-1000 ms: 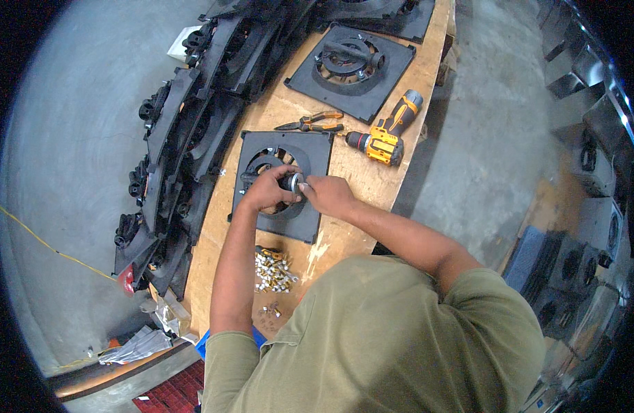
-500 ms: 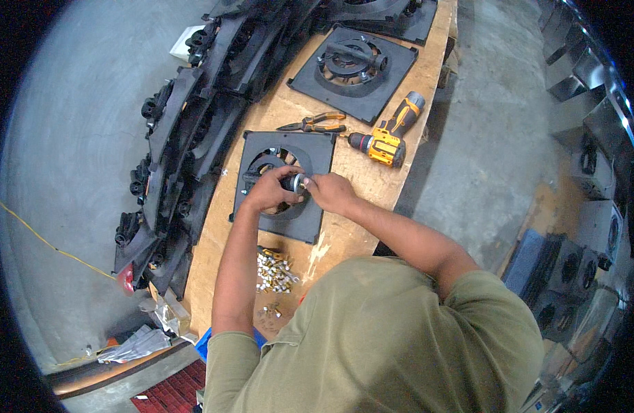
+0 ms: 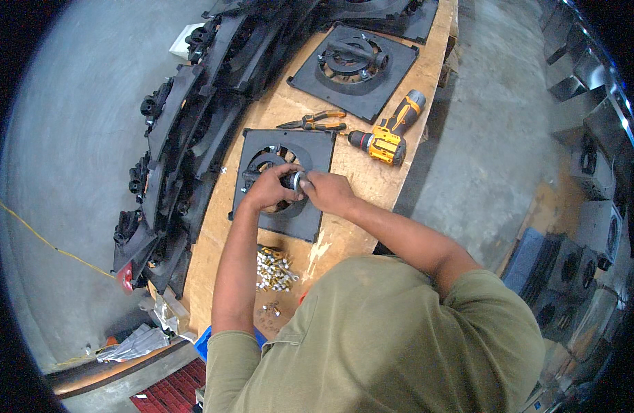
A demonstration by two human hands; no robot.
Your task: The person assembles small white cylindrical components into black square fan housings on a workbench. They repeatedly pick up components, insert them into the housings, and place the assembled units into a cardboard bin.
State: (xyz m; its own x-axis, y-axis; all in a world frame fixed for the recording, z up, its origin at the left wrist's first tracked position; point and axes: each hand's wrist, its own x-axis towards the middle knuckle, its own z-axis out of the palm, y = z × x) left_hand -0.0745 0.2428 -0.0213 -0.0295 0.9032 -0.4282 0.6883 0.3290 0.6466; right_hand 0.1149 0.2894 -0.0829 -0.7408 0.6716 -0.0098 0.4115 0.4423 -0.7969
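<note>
Almost no change over the last second — both hands stay clamped at frame centre, only a slight shift of the fingers, so the fitting work on the hub looks to be still in progress, not finished.

Left hand (image 3: 267, 191) is closed around the left side of the small dark cylindrical part with a silver ring (image 3: 293, 181); right hand (image 3: 328, 193) grips it from the right. That part sits over the round opening of the black square fan frame (image 3: 317, 148), which lies flat on the long wooden worktop (image 3: 358, 175), centre of frame.

Counts:
- 1 frame under the hands, 1 more black square frame with a spoked ring (image 3: 353, 60) at upper centre.
- 1 yellow-and-black cordless drill (image 3: 389, 133), right of the frames.
- 1 pair of orange-handled pliers (image 3: 315, 122), just above the near frame.
- 1 heap of small silver fasteners (image 3: 274, 269), lower centre — too many to count.
- Stack of black frames (image 3: 172, 158) down the left edge — number unclear.
</note>
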